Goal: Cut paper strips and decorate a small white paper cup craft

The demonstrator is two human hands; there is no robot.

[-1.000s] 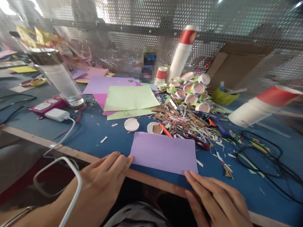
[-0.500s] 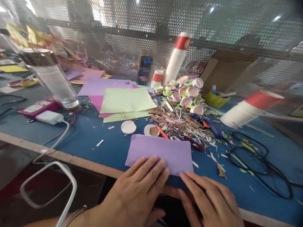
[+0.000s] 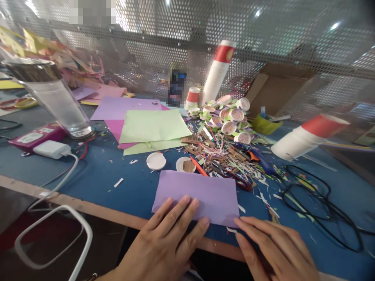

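Note:
A purple sheet of paper (image 3: 202, 193), apparently folded, lies flat at the front of the blue table. My left hand (image 3: 166, 234) rests on its lower left part, fingers spread and pressing down. At its lower right corner, my right hand (image 3: 275, 246) touches the edge with the fingertips; its fingers are stretched out and the thumb is apart. Just beyond the paper are a white paper disc (image 3: 156, 160) and a second disc with a piece of corrugated cardboard (image 3: 189, 166) on it. An orange pen-like stick (image 3: 199, 166) lies beside them.
Green sheets (image 3: 154, 125) and purple sheets lie behind. Paper scraps (image 3: 222, 150) surround a blue-handled tool (image 3: 265, 162) with a black cable (image 3: 325, 210). Decorated cup bottoms (image 3: 230, 115), stacked paper cups (image 3: 218, 74) and a leaning cup stack (image 3: 307, 136) stand farther back. A water bottle (image 3: 66, 101) is left.
My right hand has slid rightward along the paper's lower edge to the corner. My left fingers have spread, the thumb moving apart. The view has shifted slightly.

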